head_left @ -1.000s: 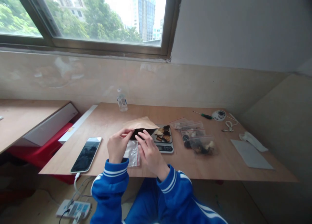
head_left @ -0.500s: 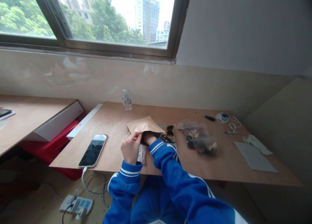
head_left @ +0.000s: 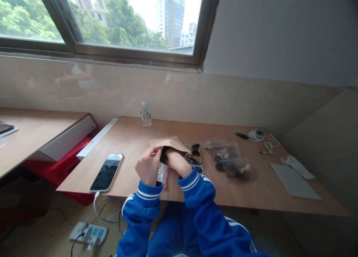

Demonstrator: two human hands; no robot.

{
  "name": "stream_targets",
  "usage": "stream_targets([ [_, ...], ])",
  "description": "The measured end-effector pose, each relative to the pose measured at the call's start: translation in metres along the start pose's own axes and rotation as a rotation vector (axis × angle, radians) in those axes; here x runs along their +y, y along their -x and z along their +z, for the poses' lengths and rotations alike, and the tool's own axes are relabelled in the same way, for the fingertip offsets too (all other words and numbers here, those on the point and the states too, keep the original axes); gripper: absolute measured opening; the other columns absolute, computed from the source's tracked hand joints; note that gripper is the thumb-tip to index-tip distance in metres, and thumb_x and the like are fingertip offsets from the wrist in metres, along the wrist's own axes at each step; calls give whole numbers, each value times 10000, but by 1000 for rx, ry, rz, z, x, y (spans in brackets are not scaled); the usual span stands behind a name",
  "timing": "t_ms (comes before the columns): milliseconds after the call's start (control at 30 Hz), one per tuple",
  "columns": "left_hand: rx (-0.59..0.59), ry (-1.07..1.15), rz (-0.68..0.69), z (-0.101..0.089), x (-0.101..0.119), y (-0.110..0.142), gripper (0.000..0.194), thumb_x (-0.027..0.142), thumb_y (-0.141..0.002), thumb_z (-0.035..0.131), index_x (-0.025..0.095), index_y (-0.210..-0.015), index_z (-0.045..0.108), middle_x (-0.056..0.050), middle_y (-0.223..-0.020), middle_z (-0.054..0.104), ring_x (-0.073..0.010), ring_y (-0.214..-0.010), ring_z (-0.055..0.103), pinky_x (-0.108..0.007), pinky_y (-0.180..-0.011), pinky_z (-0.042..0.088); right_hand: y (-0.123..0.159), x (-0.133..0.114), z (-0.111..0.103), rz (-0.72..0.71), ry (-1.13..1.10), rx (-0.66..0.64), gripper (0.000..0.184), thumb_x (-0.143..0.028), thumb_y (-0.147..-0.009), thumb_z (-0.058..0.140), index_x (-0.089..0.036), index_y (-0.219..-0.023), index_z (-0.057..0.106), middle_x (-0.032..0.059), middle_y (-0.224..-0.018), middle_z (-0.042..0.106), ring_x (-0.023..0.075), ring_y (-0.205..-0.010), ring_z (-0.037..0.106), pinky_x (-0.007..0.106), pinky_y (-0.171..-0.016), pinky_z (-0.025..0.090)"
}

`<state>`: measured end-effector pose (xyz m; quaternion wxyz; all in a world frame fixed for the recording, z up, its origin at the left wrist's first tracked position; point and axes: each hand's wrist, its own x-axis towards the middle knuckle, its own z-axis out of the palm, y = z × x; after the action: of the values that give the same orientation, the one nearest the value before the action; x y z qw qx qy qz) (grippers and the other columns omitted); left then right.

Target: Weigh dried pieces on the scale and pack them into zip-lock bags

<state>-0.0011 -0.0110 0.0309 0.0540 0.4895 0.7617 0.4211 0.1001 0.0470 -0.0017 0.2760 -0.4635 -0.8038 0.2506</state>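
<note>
My left hand (head_left: 147, 164) is closed on the near edge of a brown paper pouch (head_left: 167, 143), holding its mouth apart. My right hand (head_left: 169, 157) reaches into that pouch up to the wrist, so its fingers are hidden. A small clear zip bag (head_left: 162, 172) lies on the table between my wrists. Just behind the pouch a small scale (head_left: 196, 160) carries dark and tan dried pieces (head_left: 194, 152).
Several clear bags of dried pieces (head_left: 229, 160) lie right of the scale. A phone (head_left: 106, 172) on a cable rests at the left of the wooden table (head_left: 134, 134). A water bottle (head_left: 145, 114) stands at the back. A screwdriver (head_left: 238, 134), a white cord and grey paper (head_left: 295, 181) lie right.
My right hand went from the pouch's mouth to deep inside it, and the forearm has since drawn back a little. The left hand keeps its hold. The view shifted slightly left.
</note>
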Motion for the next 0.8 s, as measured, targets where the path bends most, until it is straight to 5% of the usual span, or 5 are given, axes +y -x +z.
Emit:
stream_targets([
  [200,0,65,48,0,9,-9,164,411,-804,583,308,-859,699,28,-788,698,-138,-717,641,-223,-583,374,7,-22,-44,-41,-25,-196,219,-39,-771,507,-147,-860,676,85,-928,704,198,-837,638,282,-753,466],
  [467,-7,147,55,3,16,-34,173,368,-801,576,291,-918,677,7,-899,681,-167,-798,636,-260,-660,440,35,-24,-76,-13,-660,81,239,-356,-877,516,-202,-1044,593,49,-1049,666,166,-965,624,291,-847,478],
  [667,202,439,144,26,17,-72,368,316,-874,448,145,-1200,455,-145,-1264,472,-231,-1227,438,-393,-1018,363,66,22,-75,243,-992,294,399,-482,-791,604,-173,-1044,598,69,-954,699,181,-846,652,279,-700,513],
  [733,308,391,237,39,13,-63,381,275,-867,461,144,-1221,410,-157,-1322,385,-240,-1309,321,-432,-1080,278,76,45,-69,317,-999,373,425,-485,-754,639,-161,-1028,605,70,-918,704,164,-739,648,254,-604,496],
  [800,313,354,302,54,6,-38,297,242,-868,457,164,-1155,454,-133,-1261,420,-230,-1243,389,-427,-1039,334,85,66,-63,404,-986,450,449,-497,-705,675,-159,-994,613,61,-846,705,145,-629,624,235,-511,459],
])
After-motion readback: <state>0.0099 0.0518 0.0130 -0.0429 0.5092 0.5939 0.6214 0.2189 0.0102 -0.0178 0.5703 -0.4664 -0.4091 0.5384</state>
